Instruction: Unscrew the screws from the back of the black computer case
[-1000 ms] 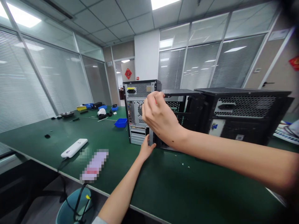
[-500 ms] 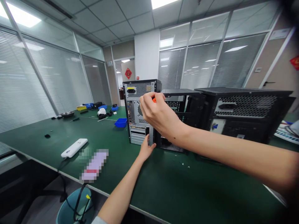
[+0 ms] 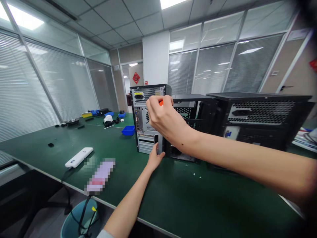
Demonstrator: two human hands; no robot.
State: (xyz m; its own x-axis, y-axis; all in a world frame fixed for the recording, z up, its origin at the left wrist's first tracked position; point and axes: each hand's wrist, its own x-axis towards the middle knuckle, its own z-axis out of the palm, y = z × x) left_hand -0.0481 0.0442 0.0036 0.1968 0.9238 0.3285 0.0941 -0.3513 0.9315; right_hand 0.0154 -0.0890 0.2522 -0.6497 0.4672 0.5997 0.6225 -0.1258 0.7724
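Note:
A computer case (image 3: pixel 148 91) stands upright on the green table, its rear panel with ports and slots facing me. My right hand (image 3: pixel 160 114) is closed around an orange-topped tool (image 3: pixel 161 103) in front of the upper right of that panel. Most of the tool is hidden by the fingers. Lower down, my left hand (image 3: pixel 156 158) touches the case beside the expansion slots, with fingers at the slot edge and thumb low on the right. Whether it grips anything there is hard to see.
More black computer cases (image 3: pixel 260 132) stand to the right. A blue tray (image 3: pixel 128 130), a white power strip (image 3: pixel 79 157) and a blurred purple object (image 3: pixel 101 175) lie left on the table (image 3: pixel 198 205). Below the edge is a teal bin (image 3: pixel 71 221).
My right hand has shifted slightly left and up with the orange-topped tool. My left hand stays in place at the lower part of the case.

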